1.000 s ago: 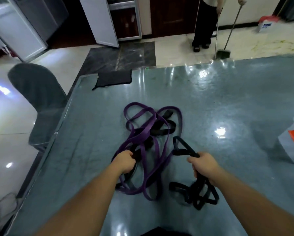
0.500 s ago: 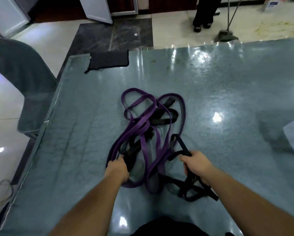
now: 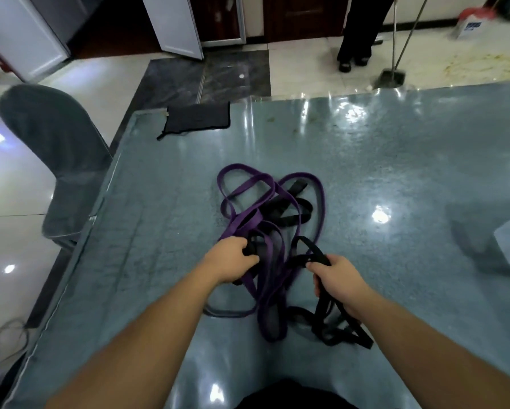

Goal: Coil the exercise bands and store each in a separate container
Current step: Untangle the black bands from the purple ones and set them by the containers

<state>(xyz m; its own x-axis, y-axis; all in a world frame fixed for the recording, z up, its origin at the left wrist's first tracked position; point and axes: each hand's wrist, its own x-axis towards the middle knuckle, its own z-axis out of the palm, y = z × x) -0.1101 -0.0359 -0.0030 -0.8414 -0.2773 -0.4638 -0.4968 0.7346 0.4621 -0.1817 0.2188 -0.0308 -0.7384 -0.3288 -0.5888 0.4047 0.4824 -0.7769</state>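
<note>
Fingers (image 3: pixel 249 251) of left hand (image 3: pixel 228 261) curled around black band (image 3: pixel 321 317); right hand (image 3: pixel 338 280) clamped on same band, beside purple band (image 3: pixel 248 219).

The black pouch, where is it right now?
In the head view the black pouch lies flat at the table's far left corner, beyond the tangled bands, near the grey chair.

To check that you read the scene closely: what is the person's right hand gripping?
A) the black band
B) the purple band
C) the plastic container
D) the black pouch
A: the right hand is curled round the black band, whose loops trail onto the table.
</note>
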